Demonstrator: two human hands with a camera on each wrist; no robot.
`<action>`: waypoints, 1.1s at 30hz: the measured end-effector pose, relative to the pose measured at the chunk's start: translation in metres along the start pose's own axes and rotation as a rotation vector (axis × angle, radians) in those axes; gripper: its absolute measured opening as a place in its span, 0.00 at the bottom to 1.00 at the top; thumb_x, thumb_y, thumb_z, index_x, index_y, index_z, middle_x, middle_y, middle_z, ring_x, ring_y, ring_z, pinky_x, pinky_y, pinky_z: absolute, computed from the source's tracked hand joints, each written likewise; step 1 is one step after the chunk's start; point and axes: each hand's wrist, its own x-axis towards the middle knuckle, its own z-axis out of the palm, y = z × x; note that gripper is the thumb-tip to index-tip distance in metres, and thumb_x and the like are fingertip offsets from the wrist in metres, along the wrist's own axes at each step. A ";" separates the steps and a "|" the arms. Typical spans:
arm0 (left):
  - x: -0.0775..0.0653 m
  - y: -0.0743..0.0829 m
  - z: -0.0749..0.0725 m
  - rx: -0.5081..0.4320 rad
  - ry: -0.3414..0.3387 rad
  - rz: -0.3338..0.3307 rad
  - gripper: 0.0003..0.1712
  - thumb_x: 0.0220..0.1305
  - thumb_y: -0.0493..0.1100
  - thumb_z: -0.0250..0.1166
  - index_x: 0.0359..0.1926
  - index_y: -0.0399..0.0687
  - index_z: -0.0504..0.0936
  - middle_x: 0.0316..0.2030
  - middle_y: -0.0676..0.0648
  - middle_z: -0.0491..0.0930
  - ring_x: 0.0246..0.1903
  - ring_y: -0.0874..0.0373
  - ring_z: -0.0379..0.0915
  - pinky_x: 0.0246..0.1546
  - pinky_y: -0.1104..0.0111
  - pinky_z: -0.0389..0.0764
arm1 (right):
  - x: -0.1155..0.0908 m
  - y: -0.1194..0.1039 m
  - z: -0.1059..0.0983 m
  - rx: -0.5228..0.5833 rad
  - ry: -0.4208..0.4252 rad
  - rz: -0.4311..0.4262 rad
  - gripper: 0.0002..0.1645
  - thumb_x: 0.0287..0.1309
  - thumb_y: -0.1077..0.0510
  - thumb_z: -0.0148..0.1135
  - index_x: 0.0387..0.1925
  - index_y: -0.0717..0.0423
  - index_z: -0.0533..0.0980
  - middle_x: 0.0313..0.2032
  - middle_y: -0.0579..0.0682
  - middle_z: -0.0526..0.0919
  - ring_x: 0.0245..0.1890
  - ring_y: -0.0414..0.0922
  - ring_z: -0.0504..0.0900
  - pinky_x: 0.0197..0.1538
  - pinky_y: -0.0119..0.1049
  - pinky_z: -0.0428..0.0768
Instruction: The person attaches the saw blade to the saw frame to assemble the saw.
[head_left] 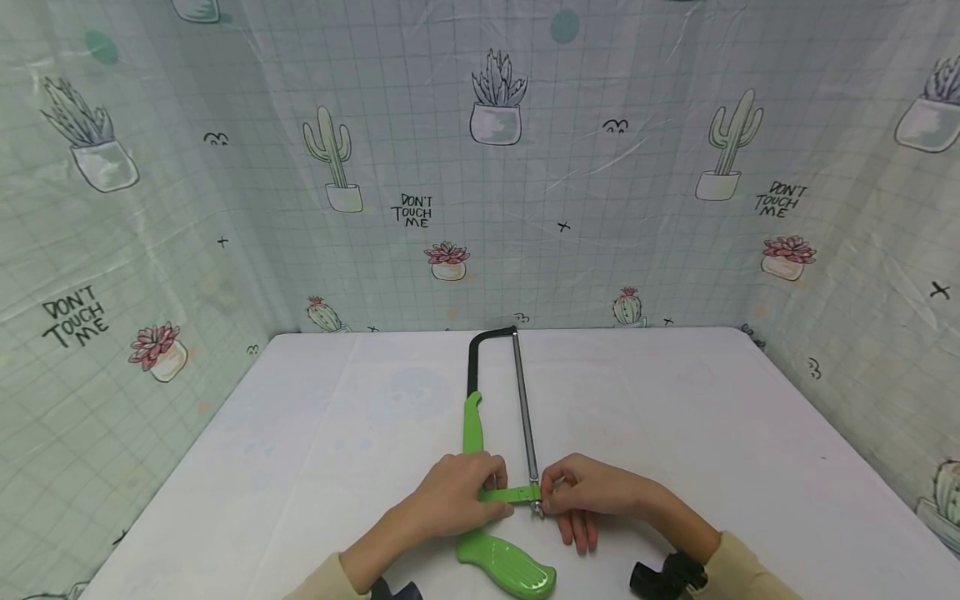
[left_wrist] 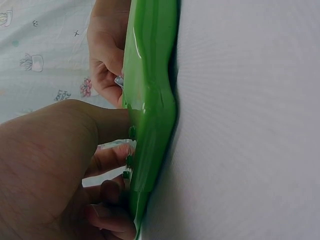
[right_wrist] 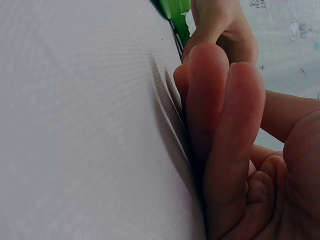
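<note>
A hacksaw (head_left: 472, 429) with a green grip and a black front frame lies flat on the white table, its grip end toward me. Its thin grey blade (head_left: 524, 400) runs along the right side. My left hand (head_left: 459, 493) lies over the green frame and pinches the crossbar (head_left: 513, 495) between thumb and fingers. At the crossbar's right end, my right hand (head_left: 592, 492) pinches the small metal wing nut (head_left: 537, 507) with thumb and forefinger; its other fingers hang toward the table. In the left wrist view the green frame (left_wrist: 155, 100) hides part of both hands.
The white table (head_left: 360, 400) reaches back to a wall sheet (head_left: 562, 175) printed with potted cacti. More of the sheet hangs at both sides. Dark wrist devices (head_left: 667, 577) sit by both sleeves, near the table surface.
</note>
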 end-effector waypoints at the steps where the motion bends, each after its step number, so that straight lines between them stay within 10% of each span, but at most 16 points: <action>1: 0.000 0.000 0.000 -0.001 0.000 -0.001 0.14 0.58 0.58 0.74 0.36 0.59 0.82 0.27 0.63 0.76 0.25 0.71 0.67 0.28 0.74 0.68 | 0.000 0.000 0.000 -0.001 0.001 0.001 0.05 0.68 0.62 0.57 0.39 0.62 0.76 0.23 0.67 0.85 0.15 0.38 0.84 0.19 0.30 0.79; 33: 0.001 -0.002 0.003 0.014 0.010 0.010 0.14 0.58 0.59 0.74 0.35 0.60 0.82 0.27 0.64 0.76 0.26 0.71 0.67 0.30 0.73 0.68 | 0.000 0.003 -0.001 0.016 -0.011 0.008 0.05 0.64 0.65 0.59 0.40 0.62 0.77 0.22 0.54 0.85 0.16 0.37 0.84 0.19 0.29 0.79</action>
